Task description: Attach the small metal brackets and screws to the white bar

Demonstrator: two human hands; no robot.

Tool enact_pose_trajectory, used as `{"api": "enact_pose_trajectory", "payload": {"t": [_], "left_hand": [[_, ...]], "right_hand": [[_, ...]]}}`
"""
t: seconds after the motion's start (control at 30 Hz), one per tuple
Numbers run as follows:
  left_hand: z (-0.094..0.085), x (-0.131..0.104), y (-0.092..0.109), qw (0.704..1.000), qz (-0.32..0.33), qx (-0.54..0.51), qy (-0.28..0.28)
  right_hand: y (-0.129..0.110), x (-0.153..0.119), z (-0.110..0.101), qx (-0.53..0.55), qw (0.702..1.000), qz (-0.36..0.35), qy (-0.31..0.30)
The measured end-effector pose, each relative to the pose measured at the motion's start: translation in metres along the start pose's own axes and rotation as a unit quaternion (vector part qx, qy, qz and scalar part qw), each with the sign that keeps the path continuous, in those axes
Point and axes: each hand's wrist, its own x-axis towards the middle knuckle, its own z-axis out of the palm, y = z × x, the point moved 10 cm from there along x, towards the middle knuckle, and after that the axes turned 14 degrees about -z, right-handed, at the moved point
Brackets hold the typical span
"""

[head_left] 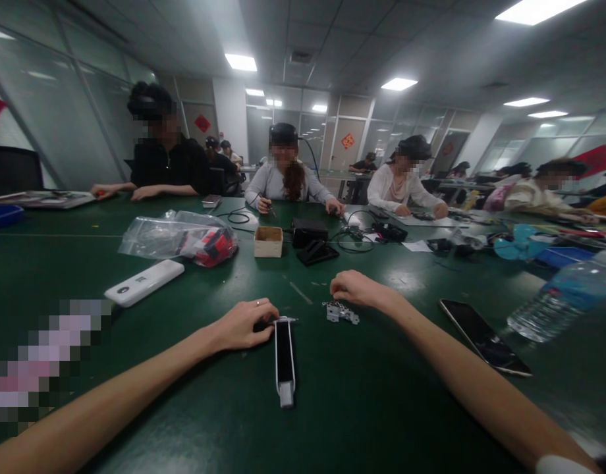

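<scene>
My left hand (248,324) is curled at the far left end of a long, narrow device (284,355) with a white frame and a black inside. Its thumb and fingertips touch that end, where a thin silvery piece sticks out sideways. The device lies lengthwise on the table, a pale block at its near end. My right hand (357,288) is closed, fingertips down, just behind a small pile of silvery metal parts (340,313). Whatever is between those fingertips is too small to make out.
On the green table (209,408) are a white power bank (145,283), a plastic bag (157,234) with red and black items, a small box (268,242), a black device (309,232), a phone (481,336) and a water bottle (554,303). Several people sit opposite.
</scene>
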Motion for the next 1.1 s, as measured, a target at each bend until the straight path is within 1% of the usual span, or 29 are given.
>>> {"api": "enact_pose_trajectory", "payload": {"t": [0.07,0.13,0.27,0.4,0.63,0.87,1.1], "left_hand": [[0.000,0.000,0.000,1.000,0.000,0.000,0.000],[0.000,0.001,-0.001,1.000,0.001,0.001,-0.001],[0.001,0.001,0.000,1.000,0.003,0.002,0.000],[0.000,0.001,0.000,1.000,0.003,0.002,0.001],[0.001,0.001,0.000,1.000,0.005,-0.003,0.005],[-0.001,0.000,0.002,1.000,0.006,-0.006,0.003],[0.000,0.001,0.001,1.000,0.003,-0.003,0.002]], "right_hand": [[0.004,-0.002,-0.005,-0.013,1.000,0.009,0.007],[0.006,-0.002,-0.006,-0.018,1.000,0.011,0.005],[0.004,-0.001,0.004,-0.006,1.000,0.009,-0.013],[0.008,0.001,0.011,0.003,1.000,0.023,-0.021],[0.011,-0.001,0.008,-0.004,0.999,0.050,-0.013],[0.016,0.000,0.013,-0.015,0.997,0.079,-0.007],[0.025,-0.005,0.004,-0.034,0.994,0.103,0.011]]}}
